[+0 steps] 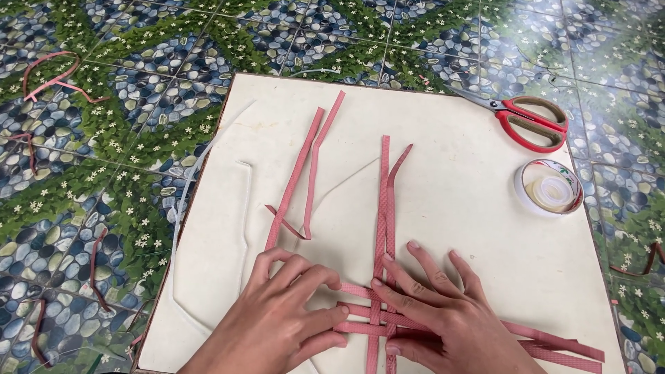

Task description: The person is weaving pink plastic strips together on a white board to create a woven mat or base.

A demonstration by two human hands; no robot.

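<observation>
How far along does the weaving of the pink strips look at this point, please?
Only begun: a few pink strips cross in a small woven patch. The left hand and right hand press it flat. Two folded strips lie loose; scissors and tape roll wait aside.

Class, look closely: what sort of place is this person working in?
Probably a home floor used for craft: a white board lies on patterned tiles, with red-handled scissors, a tape roll and woven pink strips.

White board (457, 208) on tiled floor (104, 138): pink strips (384, 201), scissors (533, 121), tape roll (551, 187).
</observation>
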